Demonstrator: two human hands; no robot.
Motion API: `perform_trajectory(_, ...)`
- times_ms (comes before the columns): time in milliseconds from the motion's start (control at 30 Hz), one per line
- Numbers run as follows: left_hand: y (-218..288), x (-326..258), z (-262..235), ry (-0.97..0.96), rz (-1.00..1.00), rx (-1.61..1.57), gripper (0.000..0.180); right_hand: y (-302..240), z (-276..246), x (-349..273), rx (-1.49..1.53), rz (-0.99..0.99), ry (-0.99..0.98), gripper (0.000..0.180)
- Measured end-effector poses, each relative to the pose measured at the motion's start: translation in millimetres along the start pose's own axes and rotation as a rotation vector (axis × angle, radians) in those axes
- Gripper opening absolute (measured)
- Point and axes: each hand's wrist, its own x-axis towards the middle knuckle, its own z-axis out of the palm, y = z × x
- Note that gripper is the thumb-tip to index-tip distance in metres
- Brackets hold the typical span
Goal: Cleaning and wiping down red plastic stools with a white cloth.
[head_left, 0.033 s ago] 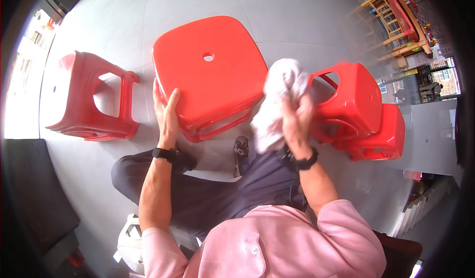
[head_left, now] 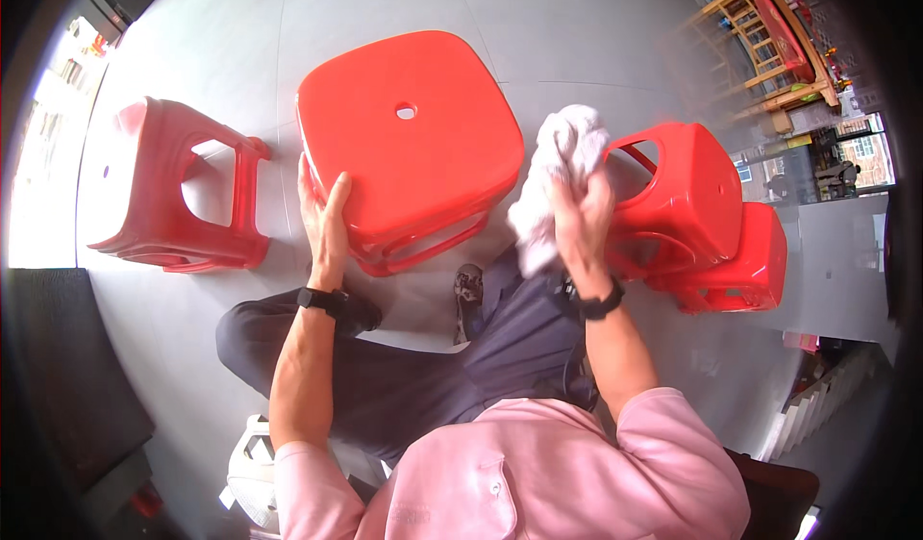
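Note:
A red plastic stool [head_left: 413,155] with a small round hole in its seat stands upright in front of me. My left hand [head_left: 325,223] grips its near left corner, thumb on the near side and fingers along the left side. A crumpled whitish cloth [head_left: 562,155] is bunched in my right hand [head_left: 582,223], just right of the seat. The cloth hangs down toward my knee, and part of my grip on it is hidden. It looks slightly blurred. A gap shows between most of the cloth and the stool's right edge.
Another red stool [head_left: 173,189] lies on its side at the left. Two more red stools [head_left: 687,194] [head_left: 735,261] are close together on the right, near my right hand. A wooden rack [head_left: 760,40] stands far right. A white stool-like object [head_left: 255,473] is beside me at the lower left.
My right hand and the cloth have shifted slightly up and to the right, away from the stool's edge. My left hand stays on the stool, which has barely moved.

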Motion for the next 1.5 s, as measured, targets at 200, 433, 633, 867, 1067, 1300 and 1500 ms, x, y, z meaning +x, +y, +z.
perform_trajectory(200, 2.4, -11.5, 11.5, 0.037, -0.013, -0.043, 0.088, 65.1, 24.5, 18.9, -0.72, -0.501, -0.14, 0.039)
perform_trajectory(433, 7.0, -12.0, 14.9, -0.002, -0.047, -0.123, 0.088, 73.3, 29.5, 11.7, -0.763, -0.595, -0.127, 0.039)
perform_trajectory(633, 9.8, -14.0, 10.4, 0.007, -0.058, -0.06, 0.089, 70.4, 40.8, -28.3, -0.763, -0.58, -0.282, 0.05)
perform_trajectory(867, 14.6, -14.5, 10.9, 0.044, -0.081, -0.083, 0.092, 71.1, 57.7, -39.0, -0.458, -0.315, -0.298, 0.054)
perform_trajectory(1067, 15.6, -23.8, 21.6, 0.196, -0.071, -0.117, 0.084, 77.1, 105.3, -68.9, -0.611, -0.643, -0.409, 0.073)
perform_trajectory(1300, -5.2, -49.8, 22.7, 0.249, -0.06, -0.11, 0.083, 74.7, 106.4, -24.5, -0.549, -0.618, -0.324, 0.105)
perform_trajectory(1500, -1.9, -64.1, 27.2, 0.104, -0.157, -0.146, 0.088, 76.6, 87.4, 60.2, -0.744, -0.428, -0.178, 0.1)
